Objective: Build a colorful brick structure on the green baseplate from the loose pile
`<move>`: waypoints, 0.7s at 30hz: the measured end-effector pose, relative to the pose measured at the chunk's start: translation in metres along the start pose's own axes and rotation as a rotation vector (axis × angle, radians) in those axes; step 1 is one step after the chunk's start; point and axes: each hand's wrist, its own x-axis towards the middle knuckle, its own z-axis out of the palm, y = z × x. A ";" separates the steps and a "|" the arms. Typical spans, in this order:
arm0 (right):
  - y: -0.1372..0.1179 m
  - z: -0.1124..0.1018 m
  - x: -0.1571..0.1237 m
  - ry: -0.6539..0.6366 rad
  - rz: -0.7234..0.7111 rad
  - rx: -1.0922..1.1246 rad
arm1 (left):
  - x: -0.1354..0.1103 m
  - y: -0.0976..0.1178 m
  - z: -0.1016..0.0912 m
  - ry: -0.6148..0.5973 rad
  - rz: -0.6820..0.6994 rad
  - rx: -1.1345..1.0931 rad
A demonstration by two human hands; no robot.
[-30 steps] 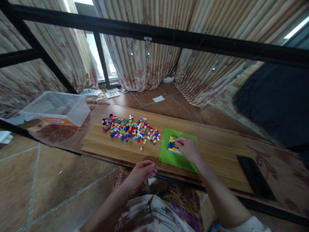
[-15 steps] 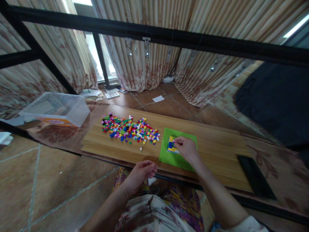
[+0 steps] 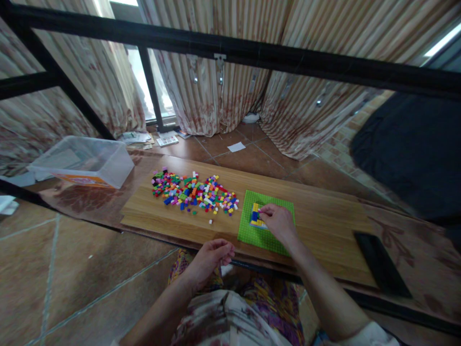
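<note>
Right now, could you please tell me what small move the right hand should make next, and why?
I'd probably press down lightly with the right hand: its fingertips are at the blue and yellow bricks on the green baseplate, though anything pinched between them is too small to make out.

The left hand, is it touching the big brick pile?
Apart. The head view shows a strip of wooden board between the left hand and the brick pile.

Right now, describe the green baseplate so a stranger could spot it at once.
Find the long wooden board. To the right of its loose bricks, partly beneath the right hand, lies the green baseplate: one broad, flat sheet, unlike those small, mixed-colour bricks.
</note>
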 end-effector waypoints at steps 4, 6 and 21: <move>-0.001 0.000 0.001 -0.007 0.018 0.027 | 0.002 -0.001 0.000 0.003 0.001 -0.001; -0.002 0.001 0.001 -0.019 0.029 0.036 | 0.002 -0.002 -0.001 0.002 0.001 -0.001; -0.001 -0.001 0.019 -0.122 0.119 -0.025 | 0.007 -0.004 -0.002 -0.016 0.006 -0.002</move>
